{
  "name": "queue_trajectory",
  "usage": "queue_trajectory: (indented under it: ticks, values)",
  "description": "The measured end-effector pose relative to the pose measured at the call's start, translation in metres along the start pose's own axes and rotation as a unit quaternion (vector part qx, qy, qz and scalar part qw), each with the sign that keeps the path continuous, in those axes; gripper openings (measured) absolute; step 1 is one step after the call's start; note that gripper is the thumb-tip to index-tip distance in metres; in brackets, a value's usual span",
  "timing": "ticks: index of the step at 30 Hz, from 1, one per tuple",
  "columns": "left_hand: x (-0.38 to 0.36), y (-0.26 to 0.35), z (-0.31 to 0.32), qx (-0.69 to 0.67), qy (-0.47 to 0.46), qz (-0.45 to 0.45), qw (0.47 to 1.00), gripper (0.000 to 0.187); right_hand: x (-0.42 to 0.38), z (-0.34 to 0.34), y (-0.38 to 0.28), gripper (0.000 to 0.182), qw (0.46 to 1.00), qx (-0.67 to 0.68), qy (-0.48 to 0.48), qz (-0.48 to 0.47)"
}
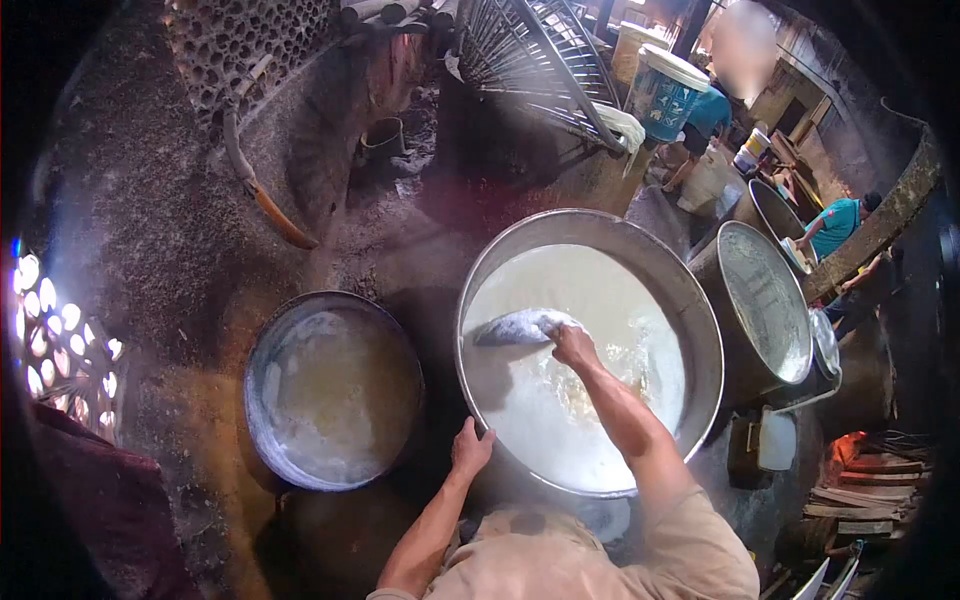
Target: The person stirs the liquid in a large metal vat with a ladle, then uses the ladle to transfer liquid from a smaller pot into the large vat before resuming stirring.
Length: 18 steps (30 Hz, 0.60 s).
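Observation:
My right hand (pixel 572 343) is closed on the near end of a pale, rounded scoop or bowl (pixel 518 327), held over the milky liquid (pixel 560 285) in a big metal pot (pixel 708 350). Froth and ripples show in the liquid below and to the right of that hand. At the pot's lower left rim rests my left hand (pixel 472 447), its thumb near the metal edge; its fingers look bent, partly hidden. Whether the scoop touches the liquid is unclear.
A second round pan (pixel 335 395) with cloudy liquid stands at the left. More large pots (pixel 765 300) line the right, near a fire (pixel 848 447) and stacked wood (pixel 860 500). Two people (pixel 836 226) work in the background. A blue bucket (pixel 665 95) stands behind.

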<state>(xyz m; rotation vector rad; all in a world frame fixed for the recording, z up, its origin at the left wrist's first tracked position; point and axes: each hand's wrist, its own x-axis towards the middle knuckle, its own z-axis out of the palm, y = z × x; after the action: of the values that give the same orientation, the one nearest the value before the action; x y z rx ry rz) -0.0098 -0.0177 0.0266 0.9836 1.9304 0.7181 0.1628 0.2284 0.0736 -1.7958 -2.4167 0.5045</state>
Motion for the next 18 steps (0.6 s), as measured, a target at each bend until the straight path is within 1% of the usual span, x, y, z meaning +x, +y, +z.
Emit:
queue_trajectory:
  ticks: [1, 2, 3, 6, 7, 11, 14, 15, 16, 17, 18]
  values:
    - [-0.001, 0.002, -0.001, -0.005, -0.017, -0.008, 1.000, 0.056, -0.003, 0.007, 0.006, 0.026, 1.000, 0.002, 0.000, 0.002]
    - [-0.002, 0.001, -0.001, -0.001, -0.019, -0.008, 1.000, 0.056, -0.007, 0.013, 0.013, 0.025, 1.000, 0.001, -0.022, 0.013]
    - [-0.003, 0.001, -0.001, 0.001, -0.014, -0.003, 1.000, 0.056, -0.012, 0.019, 0.021, 0.026, 0.999, 0.000, -0.042, 0.023]
    - [0.006, -0.010, 0.007, 0.004, -0.005, 0.011, 1.000, 0.058, -0.041, 0.013, 0.030, 0.029, 0.998, -0.016, -0.049, 0.024]
    - [0.008, -0.015, 0.009, 0.003, 0.001, 0.016, 1.000, 0.060, -0.045, 0.023, 0.046, 0.033, 0.996, -0.063, -0.059, -0.025]
    - [0.009, -0.011, 0.008, 0.008, 0.004, 0.015, 1.000, 0.062, -0.077, 0.036, 0.091, 0.033, 0.993, -0.089, -0.069, -0.022]
    - [0.007, -0.009, 0.006, 0.002, 0.018, 0.031, 0.999, 0.054, -0.103, 0.044, 0.126, 0.030, 0.993, -0.092, -0.072, -0.005]
    - [0.016, -0.025, 0.016, -0.021, 0.048, 0.055, 0.997, 0.048, -0.111, 0.047, 0.139, 0.027, 0.994, -0.074, -0.079, 0.035]
    - [0.008, -0.013, 0.010, -0.027, 0.057, 0.060, 0.996, 0.044, -0.119, 0.051, 0.153, 0.025, 0.992, -0.055, -0.085, 0.075]
    - [0.010, -0.014, 0.012, -0.042, 0.052, 0.050, 0.996, 0.042, -0.128, 0.051, 0.168, 0.025, 0.990, -0.072, -0.105, 0.057]
    - [0.012, -0.016, 0.012, -0.058, 0.046, 0.041, 0.996, 0.040, -0.137, 0.053, 0.182, 0.025, 0.990, -0.071, -0.104, 0.058]
